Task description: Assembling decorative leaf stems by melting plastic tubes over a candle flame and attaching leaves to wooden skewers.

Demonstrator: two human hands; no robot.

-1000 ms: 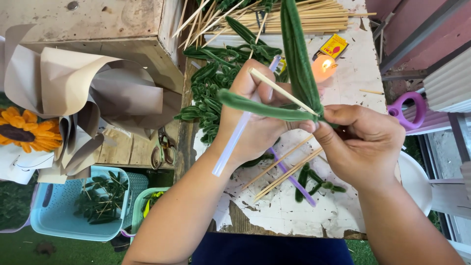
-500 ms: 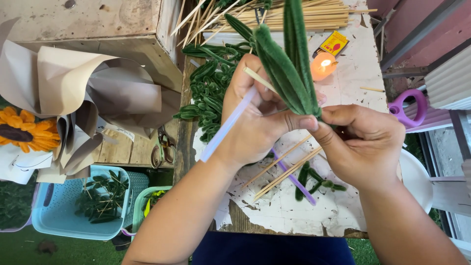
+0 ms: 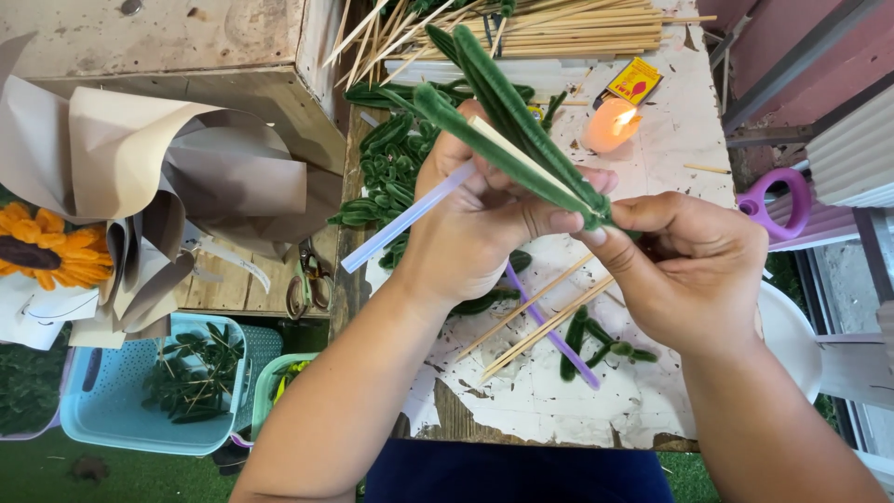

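Observation:
My left hand [image 3: 475,224] grips two green pipe-cleaner leaves [image 3: 507,130] and a thin wooden skewer [image 3: 512,156] together, and also a clear glue stick [image 3: 405,219] that juts out to the lower left. My right hand [image 3: 689,270] pinches the leaves' lower ends against the left thumb. Both hands hover above a worn white tabletop [image 3: 559,401]. Beneath them lie loose skewers [image 3: 545,312], a purple stick [image 3: 554,331] and small green leaf pieces [image 3: 596,340].
A lit candle [image 3: 605,121] and a yellow matchbox [image 3: 633,79] sit at the back by a skewer bundle [image 3: 559,28]. A pile of green leaves [image 3: 391,158], rolled brown paper [image 3: 168,186], a sunflower [image 3: 37,247], scissors [image 3: 307,279] and blue baskets [image 3: 149,391] stand left.
The leaves have swung from lying crosswise to pointing up and away, now closed along the skewer. My left hand has turned with them; my right hand has barely moved.

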